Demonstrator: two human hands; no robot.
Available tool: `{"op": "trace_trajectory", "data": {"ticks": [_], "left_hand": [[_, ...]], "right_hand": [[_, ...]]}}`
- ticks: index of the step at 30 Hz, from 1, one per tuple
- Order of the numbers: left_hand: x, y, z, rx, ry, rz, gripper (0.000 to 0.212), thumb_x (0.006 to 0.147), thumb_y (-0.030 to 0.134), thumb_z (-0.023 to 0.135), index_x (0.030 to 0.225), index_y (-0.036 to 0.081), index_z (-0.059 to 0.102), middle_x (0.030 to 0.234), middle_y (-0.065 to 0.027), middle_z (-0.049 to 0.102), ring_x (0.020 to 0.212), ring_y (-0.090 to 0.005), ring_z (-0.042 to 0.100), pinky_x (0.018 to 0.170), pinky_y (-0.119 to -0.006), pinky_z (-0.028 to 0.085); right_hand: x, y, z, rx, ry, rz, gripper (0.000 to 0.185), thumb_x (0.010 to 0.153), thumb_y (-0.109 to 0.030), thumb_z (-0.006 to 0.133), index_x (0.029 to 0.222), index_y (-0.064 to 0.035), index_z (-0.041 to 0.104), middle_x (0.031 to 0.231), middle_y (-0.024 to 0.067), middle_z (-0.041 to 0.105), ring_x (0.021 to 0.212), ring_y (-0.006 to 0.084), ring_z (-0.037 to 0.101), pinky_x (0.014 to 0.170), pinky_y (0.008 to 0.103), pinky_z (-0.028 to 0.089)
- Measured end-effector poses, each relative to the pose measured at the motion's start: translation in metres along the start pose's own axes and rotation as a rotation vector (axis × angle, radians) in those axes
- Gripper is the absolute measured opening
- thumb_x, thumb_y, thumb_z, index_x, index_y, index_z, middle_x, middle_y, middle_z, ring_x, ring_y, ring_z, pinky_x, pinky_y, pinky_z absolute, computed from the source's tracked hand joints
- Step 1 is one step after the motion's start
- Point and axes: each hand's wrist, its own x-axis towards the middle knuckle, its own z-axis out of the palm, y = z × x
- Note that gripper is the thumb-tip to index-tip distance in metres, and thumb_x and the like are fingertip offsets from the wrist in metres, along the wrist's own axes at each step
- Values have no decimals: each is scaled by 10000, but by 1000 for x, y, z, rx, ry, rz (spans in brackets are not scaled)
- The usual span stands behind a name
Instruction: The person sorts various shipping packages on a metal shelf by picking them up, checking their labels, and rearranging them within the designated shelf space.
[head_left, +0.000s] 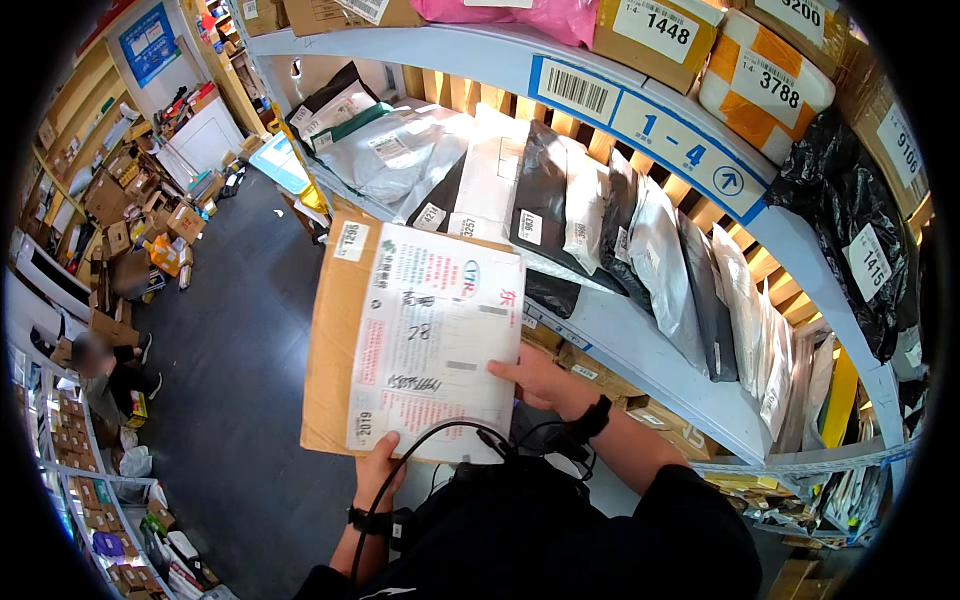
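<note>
A flat white parcel with printed and handwritten marks lies on a larger brown cardboard parcel, and both are held together in front of my body. My left hand grips their lower edge, its thumb on top near the lower left. On the right edge is my right hand, thumb over the white face and the other fingers hidden beneath. Just beyond the parcels, labelled mailer bags in grey, black and white stand in a row on a shelf.
An upper shelf edge carries boxes and wrapped parcels above the row. Boxes are piled at the far left beside the dark floor. A person is at the left near shelving. A black cable loops before my chest.
</note>
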Motion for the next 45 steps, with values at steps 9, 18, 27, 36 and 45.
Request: {"op": "trace_trajectory", "data": {"ticks": [9, 18, 27, 36, 45], "left_hand": [[-36, 21, -19, -70, 147, 147, 599, 876, 2, 532, 1436, -10, 322, 1370, -171, 489, 1221, -296, 529, 1045, -434, 437], [-50, 25, 13, -21, 276, 181, 582, 889, -21, 557, 1426, -1, 332, 1360, -163, 499, 1213, -291, 544, 1016, -438, 483], [-62, 18, 21, 235, 308, 213, 612, 853, -60, 511, 1433, -37, 315, 1386, -152, 469, 1271, -269, 482, 1071, -366, 388], [-65, 13, 52, 288, 190, 335, 666, 792, -68, 536, 1427, -28, 339, 1384, -163, 474, 1275, -290, 474, 1079, -398, 377], [-53, 2, 68, 261, 147, 199, 605, 817, -42, 578, 1388, -56, 378, 1330, -176, 524, 1208, -292, 532, 1032, -403, 427]], "right_hand": [[39, 15, 51, 64, -248, 37, 508, 908, 69, 534, 1394, 29, 391, 1370, 162, 512, 1247, 263, 523, 1035, 391, 448], [50, 30, 48, 64, -319, 40, 464, 901, 85, 531, 1356, 39, 449, 1326, 151, 543, 1208, 247, 542, 1014, 379, 454], [19, 16, 32, 84, -291, 127, 442, 916, 41, 545, 1348, 9, 463, 1286, 141, 572, 1139, 249, 595, 887, 386, 535], [-11, 9, -7, -6, -287, 156, 418, 947, -192, 592, 1322, -28, 506, 1201, 119, 616, 1051, 223, 633, 804, 371, 564], [-45, -13, -45, -22, -171, 38, 412, 982, -275, 544, 1281, 8, 519, 1125, 133, 636, 955, 227, 657, 707, 373, 584]]}}
